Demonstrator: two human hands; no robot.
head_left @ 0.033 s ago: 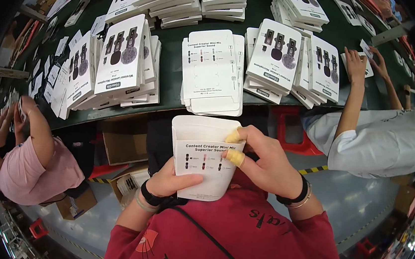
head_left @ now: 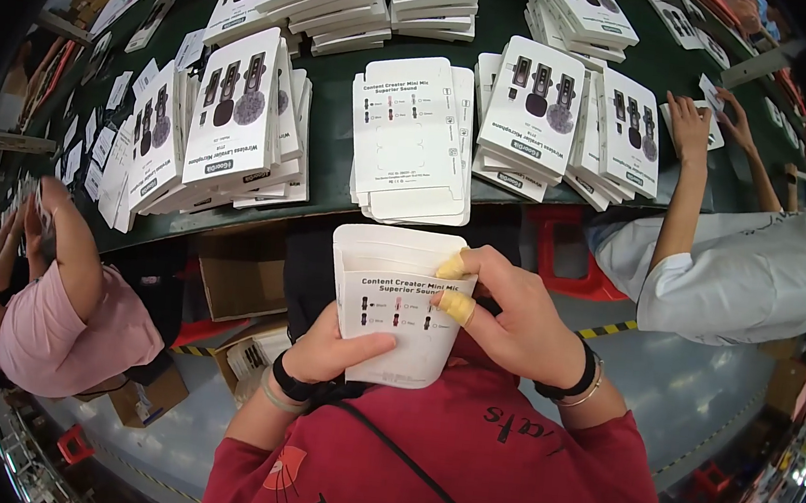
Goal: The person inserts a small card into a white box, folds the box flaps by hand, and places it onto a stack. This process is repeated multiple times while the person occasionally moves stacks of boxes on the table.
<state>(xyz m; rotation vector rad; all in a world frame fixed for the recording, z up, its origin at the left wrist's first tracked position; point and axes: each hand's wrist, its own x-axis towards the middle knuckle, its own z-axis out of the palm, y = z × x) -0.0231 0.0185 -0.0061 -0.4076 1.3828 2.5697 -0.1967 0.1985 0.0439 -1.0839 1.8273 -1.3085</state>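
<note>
Head view: we see the left hand (head_left: 328, 346) closed on the lower left edge of a flat white carton blank (head_left: 398, 304), thumb lying across its printed face and fingers hidden behind it. The right hand (head_left: 513, 320) pinches the blank's upper right edge, two yellow-taped fingertips (head_left: 457, 305) pressed on the card, the other fingers curled together. The blank is held upright at chest height, just below the near edge of the green table (head_left: 332, 128). Right above it on that table lies a stack of unfolded white cartons (head_left: 412, 141).
</note>
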